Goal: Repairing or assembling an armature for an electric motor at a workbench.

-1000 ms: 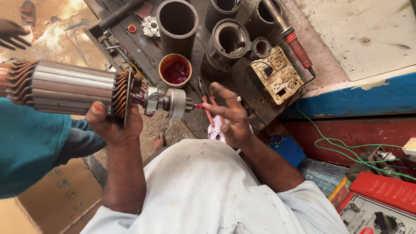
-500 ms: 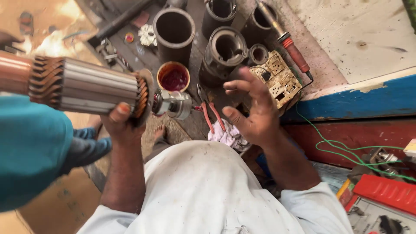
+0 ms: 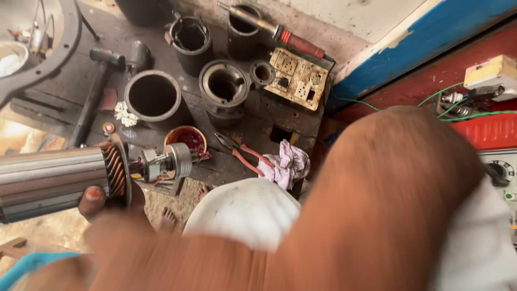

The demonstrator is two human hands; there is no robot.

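My left hand (image 3: 96, 200) grips a large motor rotor (image 3: 54, 180) near its copper-coloured end and holds it level at the left. The rotor's shaft, with a silver bearing (image 3: 177, 160) on it, points right toward a small red-filled cup (image 3: 186, 139). A blurred forearm (image 3: 388, 205) fills the lower right, close to the camera. My right hand itself is out of sight. Red-handled pliers (image 3: 242, 153) and a crumpled rag (image 3: 285, 167) lie on the dark board just beyond my white-clothed knee (image 3: 242, 213).
Several dark metal sleeves (image 3: 153, 97) stand on the board, with a worn cream socket plate (image 3: 296, 78), a red-handled tool (image 3: 293, 37) and a hammer (image 3: 91, 91). A red machine (image 3: 484, 132) with green wires sits at the right, below a blue ledge.
My right hand left the shaft end, rose toward the camera and went out of view, its arm now blurring the foreground. The rotor stays in my left hand.
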